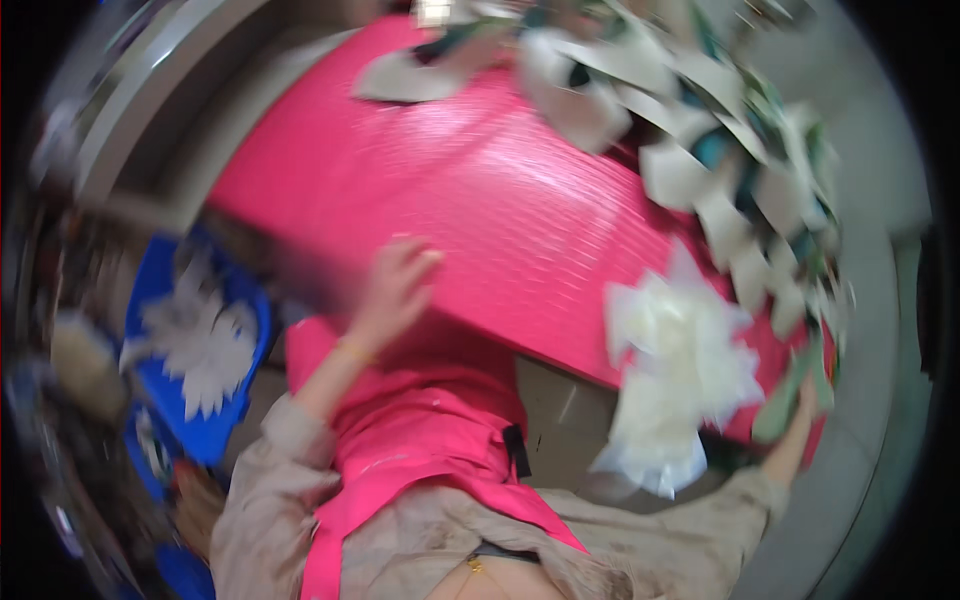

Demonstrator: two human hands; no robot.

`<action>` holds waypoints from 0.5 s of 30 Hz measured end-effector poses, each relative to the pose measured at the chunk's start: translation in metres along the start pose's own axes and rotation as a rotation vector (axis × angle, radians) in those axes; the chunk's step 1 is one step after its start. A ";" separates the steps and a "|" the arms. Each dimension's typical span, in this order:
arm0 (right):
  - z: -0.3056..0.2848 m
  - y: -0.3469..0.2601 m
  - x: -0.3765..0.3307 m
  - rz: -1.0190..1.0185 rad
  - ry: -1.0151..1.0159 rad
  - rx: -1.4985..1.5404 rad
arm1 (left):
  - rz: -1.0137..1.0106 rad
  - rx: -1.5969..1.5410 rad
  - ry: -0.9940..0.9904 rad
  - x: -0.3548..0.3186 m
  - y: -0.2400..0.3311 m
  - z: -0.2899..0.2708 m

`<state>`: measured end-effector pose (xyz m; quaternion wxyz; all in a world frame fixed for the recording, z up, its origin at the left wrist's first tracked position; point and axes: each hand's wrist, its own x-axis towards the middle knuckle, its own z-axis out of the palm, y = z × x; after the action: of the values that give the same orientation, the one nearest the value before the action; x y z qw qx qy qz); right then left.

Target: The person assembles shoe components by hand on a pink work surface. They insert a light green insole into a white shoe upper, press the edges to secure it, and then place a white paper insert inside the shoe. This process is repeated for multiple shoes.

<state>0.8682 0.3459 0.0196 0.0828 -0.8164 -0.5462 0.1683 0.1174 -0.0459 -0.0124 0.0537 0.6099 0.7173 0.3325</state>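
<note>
My left hand [398, 288] is over the near edge of a pink-covered table [420, 190], its fingers blurred but apart, with nothing seen in them. At the table's right end, my right hand [806, 402] is closed at a pale green curved piece [780, 405]; its fingertips are partly hidden. A bundle of whitish, translucent sheet-like pieces [680, 350] hangs over the near edge, left of that hand. Along the far right side lies a long overlapping row of white curved pieces with teal insides [700, 160], which look like shoe uppers. Another white one [410, 78] lies apart at the far left.
To my left stands a blue bin [200, 425] with white jagged-edged cut pieces [200, 335] in it. A grey metal frame [150, 110] borders the table's far left. A grey surface [860, 250] runs along the right. My pink apron [420, 440] is close to the table edge.
</note>
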 end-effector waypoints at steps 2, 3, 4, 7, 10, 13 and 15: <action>-0.007 -0.015 -0.005 -0.143 -0.079 0.015 | 0.146 -0.071 0.076 -0.016 -0.004 -0.004; -0.006 -0.031 -0.009 -0.214 -0.119 0.014 | 0.168 -0.116 0.017 -0.026 -0.009 -0.012; -0.004 -0.059 -0.014 -0.301 -0.173 -0.009 | 0.183 -0.167 -0.040 -0.041 -0.015 -0.020; 0.022 -0.174 -0.048 -0.584 -0.334 -0.096 | 0.092 -0.129 0.080 -0.092 -0.035 -0.048; 0.050 -0.310 -0.121 -0.905 -0.440 -0.186 | -0.093 -0.163 0.209 -0.120 -0.068 -0.084; 0.086 -0.441 -0.268 -1.061 -0.510 -0.294 | -0.411 -0.169 0.485 -0.161 -0.114 -0.140; 0.106 -0.488 -0.337 -1.228 -0.519 -0.399 | -0.624 -0.276 0.710 -0.209 -0.185 -0.148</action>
<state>0.2906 0.2207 0.1390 -0.1218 -0.2927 -0.9318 0.1769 -0.0574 -0.3041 -0.0668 -0.0165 0.2021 0.7892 0.5797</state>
